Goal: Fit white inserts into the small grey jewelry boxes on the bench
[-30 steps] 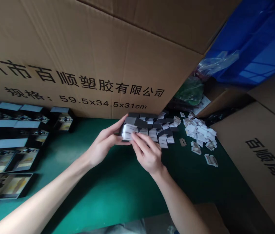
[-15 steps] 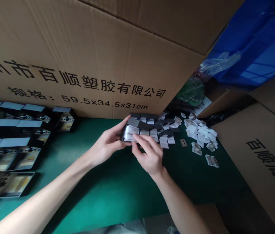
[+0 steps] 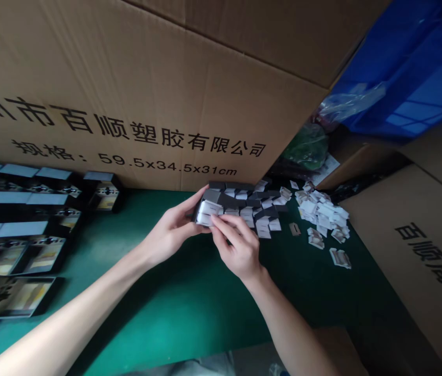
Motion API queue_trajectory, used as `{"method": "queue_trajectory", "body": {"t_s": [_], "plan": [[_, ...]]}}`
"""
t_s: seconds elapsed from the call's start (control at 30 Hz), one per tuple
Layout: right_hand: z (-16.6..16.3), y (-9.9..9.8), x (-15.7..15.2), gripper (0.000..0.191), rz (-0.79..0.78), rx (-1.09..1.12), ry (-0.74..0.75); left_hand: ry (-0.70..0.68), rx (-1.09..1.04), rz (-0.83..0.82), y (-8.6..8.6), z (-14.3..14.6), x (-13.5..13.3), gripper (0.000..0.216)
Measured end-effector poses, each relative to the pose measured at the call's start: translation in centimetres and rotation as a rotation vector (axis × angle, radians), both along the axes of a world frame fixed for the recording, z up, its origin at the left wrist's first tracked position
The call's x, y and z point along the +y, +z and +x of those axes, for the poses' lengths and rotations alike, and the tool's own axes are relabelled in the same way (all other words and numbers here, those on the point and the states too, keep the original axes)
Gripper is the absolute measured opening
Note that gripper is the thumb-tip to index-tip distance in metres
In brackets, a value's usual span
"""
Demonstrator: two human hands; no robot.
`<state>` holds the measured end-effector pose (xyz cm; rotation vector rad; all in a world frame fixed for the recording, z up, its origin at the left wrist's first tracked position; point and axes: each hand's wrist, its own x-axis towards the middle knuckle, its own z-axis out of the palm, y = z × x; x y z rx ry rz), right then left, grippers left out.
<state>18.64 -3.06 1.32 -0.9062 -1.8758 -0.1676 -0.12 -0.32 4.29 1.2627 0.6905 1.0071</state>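
Observation:
A small black box (image 3: 212, 196) with its lid raised is gripped by my left hand (image 3: 170, 228), thumb in front and fingers behind. White padded insert (image 3: 207, 210) fills the box and faces me. My right hand (image 3: 240, 245) is closed, its fingertips pinching at the insert's lower right edge. Just behind and to the right stand several similar black boxes (image 3: 270, 213) with white inserts, packed in rows. Further right lies a pile of loose white inserts (image 3: 321, 211), with a few single ones nearer me.
Larger open black boxes (image 3: 35, 253) with yellowish contents stand in rows on the left of the green table (image 3: 158, 313). A big cardboard carton (image 3: 146, 78) walls off the back. Another carton (image 3: 409, 250) borders the right, below a blue bin (image 3: 413, 83) and plastic bags (image 3: 307, 146).
The box has tipped slightly and shifted a little left in my left hand. My right fingertips have moved slightly left along with it.

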Motion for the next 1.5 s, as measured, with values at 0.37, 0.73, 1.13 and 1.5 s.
{"method": "queue_trajectory", "body": {"t_s": [0.37,0.73,1.13,1.5], "plan": [[-0.16,0.11,-0.08,0.034,-0.019,0.07,0.011,0.017,-0.067,-0.111,0.53,0.37,-0.31,0.068],[-0.02,0.45,-0.14,0.036,-0.013,0.168,-0.011,0.151,-0.232,-0.23,0.97,0.46,0.28,0.025],[-0.01,-0.22,0.08,0.037,-0.067,0.089,0.043,0.196,-0.137,-0.263,0.74,0.41,0.38,0.033],[-0.08,0.03,0.03,0.037,-0.079,0.076,0.05,0.198,-0.119,-0.271,0.91,0.5,0.24,0.045]]}}
